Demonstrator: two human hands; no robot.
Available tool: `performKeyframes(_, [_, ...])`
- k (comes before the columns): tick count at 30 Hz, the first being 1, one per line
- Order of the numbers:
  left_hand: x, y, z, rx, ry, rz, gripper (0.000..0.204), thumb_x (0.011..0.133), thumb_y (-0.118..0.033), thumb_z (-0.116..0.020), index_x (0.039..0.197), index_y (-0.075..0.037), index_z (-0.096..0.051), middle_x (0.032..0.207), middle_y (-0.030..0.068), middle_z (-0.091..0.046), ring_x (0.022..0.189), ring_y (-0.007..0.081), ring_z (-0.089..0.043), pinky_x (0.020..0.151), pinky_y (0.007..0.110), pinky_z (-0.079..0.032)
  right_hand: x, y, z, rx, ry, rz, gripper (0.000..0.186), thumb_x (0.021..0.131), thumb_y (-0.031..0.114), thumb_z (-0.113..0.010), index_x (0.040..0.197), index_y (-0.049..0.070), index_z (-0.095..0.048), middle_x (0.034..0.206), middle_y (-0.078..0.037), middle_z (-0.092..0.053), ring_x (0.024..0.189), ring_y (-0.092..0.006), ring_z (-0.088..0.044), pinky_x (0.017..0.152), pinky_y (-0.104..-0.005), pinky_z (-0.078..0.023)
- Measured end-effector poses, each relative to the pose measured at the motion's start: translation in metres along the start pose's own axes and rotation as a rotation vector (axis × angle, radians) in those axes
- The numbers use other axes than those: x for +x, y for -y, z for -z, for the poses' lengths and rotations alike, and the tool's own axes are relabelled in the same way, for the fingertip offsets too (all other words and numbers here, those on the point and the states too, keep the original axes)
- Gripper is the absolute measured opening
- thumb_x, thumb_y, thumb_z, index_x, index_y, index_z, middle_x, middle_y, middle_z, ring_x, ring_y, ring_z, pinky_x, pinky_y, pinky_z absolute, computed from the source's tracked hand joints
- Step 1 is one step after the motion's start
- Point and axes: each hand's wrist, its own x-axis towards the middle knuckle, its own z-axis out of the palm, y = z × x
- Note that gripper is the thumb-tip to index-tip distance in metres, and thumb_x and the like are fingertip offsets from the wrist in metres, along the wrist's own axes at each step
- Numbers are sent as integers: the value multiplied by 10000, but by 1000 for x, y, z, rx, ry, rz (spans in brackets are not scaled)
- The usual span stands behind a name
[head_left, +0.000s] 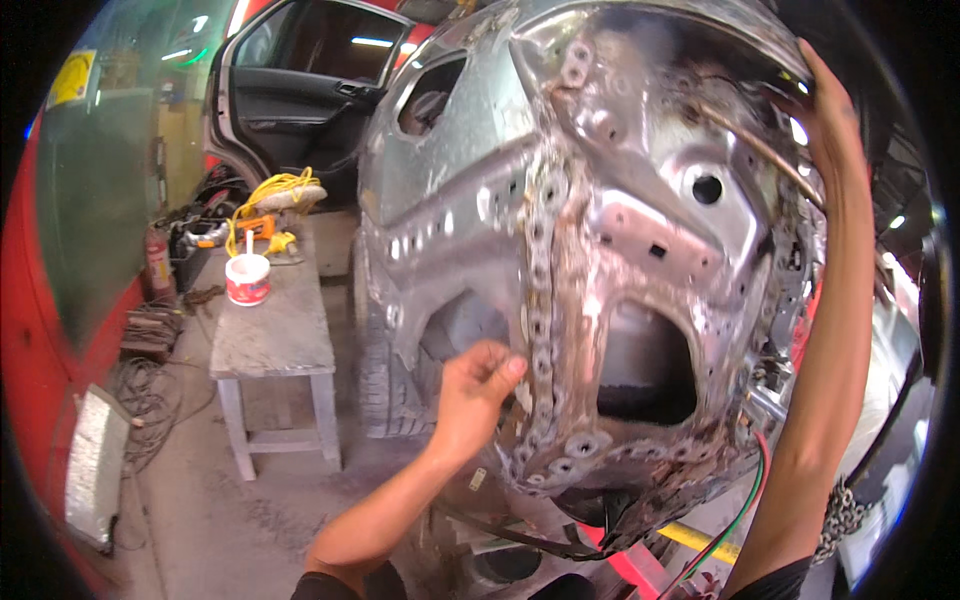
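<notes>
A bare metal car body section [650,230] fills the centre and right, with openings, holes and a rust-stained seam flange [542,300] down its middle. My left hand [475,385] is at the lower left part of this seam, fingers curled and thumb pressed in; what is between them, if anything, I cannot make out. My right hand [830,100] grips the body section's upper right edge, its fingers partly hidden behind it. A thin rusty rod [750,150] slants across the panel near that arm.
At left stands a wooden bench [270,340] with a white-and-red tub [248,280], yellow cable [255,200] and tools. A fire extinguisher [158,260], coiled cables and a pale block [95,465] line the red wall. An open car door [300,130] is behind, a red stand [640,565] below.
</notes>
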Motion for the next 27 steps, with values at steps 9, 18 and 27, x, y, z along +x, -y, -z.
performKeyframes(9, [-17, -40, -33, 9, -110, 420, 196, 1015, -212, -667, 941, -30, -676, 841, -50, -622, 796, 54, -525, 741, 235, -430, -39, 16, 7, -332, -253, -10, 553, 1030, 358, -563, 1445, -4, -517, 1378, -141, -573, 1278, -245, -553, 1041, -426, -481])
performKeyframes(18, [-60, -52, -24, 452, -212, 578, 373, 961, -214, -718, 1264, -16, -627, 952, 33, -701, 899, 156, -636, 828, 320, -519, -47, 23, -5, -245, -161, -162, 580, 1065, 282, -455, 1497, -101, -407, 1501, -218, -473, 1358, -299, -479, 1172, -395, -305])
performKeyframes(27, [-288, -190, 155, 1043, -155, 1238, 322, 881, -291, -685, 1079, -46, -749, 1013, 159, -760, 967, 255, -718, 860, 402, -542, -38, 56, 4, -574, -5, -198, 500, 1055, 168, -469, 1476, -99, -444, 1467, -255, -519, 1329, -319, -522, 1138, -402, -367])
